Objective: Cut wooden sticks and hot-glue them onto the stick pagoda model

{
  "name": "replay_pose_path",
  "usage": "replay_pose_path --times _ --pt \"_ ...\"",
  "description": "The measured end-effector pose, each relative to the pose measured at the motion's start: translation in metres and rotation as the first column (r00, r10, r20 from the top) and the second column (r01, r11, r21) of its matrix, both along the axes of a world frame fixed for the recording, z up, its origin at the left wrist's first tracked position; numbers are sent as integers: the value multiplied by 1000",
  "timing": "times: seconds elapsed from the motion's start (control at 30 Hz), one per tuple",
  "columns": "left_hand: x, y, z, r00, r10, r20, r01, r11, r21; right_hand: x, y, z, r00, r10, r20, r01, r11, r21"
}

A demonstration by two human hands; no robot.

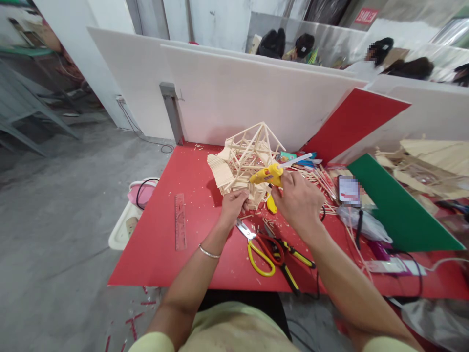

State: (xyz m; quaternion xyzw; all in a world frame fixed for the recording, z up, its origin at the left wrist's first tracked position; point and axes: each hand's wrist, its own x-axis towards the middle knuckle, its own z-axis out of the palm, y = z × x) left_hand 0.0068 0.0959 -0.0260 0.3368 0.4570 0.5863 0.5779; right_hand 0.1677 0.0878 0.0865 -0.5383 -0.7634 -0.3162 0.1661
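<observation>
A model built of thin wooden sticks [223, 168], with an open roof frame on top, stands on the red tabletop. My right hand [298, 200] is wrapped round a yellow hot glue gun [269, 174]; a pale glue stick [298, 160] juts from its back end. The nozzle points left, over the model's front part. My left hand [232, 205] is closed in a pinch at the model's front lower edge. What lies between its fingertips is too small to make out. A yellow-handled cutter [271, 204] lies between the hands, partly hidden.
Scissors with yellow and red handles [261, 259] and black-and-yellow pliers [289, 276] lie near the front edge. A clear ruler [180, 222] is at left. Loose sticks [322, 181], a phone [349, 190] and a plastic bag [366, 222] lie right. White panels [256, 93] stand behind.
</observation>
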Motion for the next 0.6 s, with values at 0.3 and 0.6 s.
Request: replay_pose_path --times 0.3,0.6 --pt "1 -1 4 1000 9 24 -10 1000 12 0 -1 0 1000 7 -16 -7 1000 -16" --pt "1 0 -1 999 8 31 -9 1000 19 1 1 -2 1000 3 -27 -3 1000 -23"
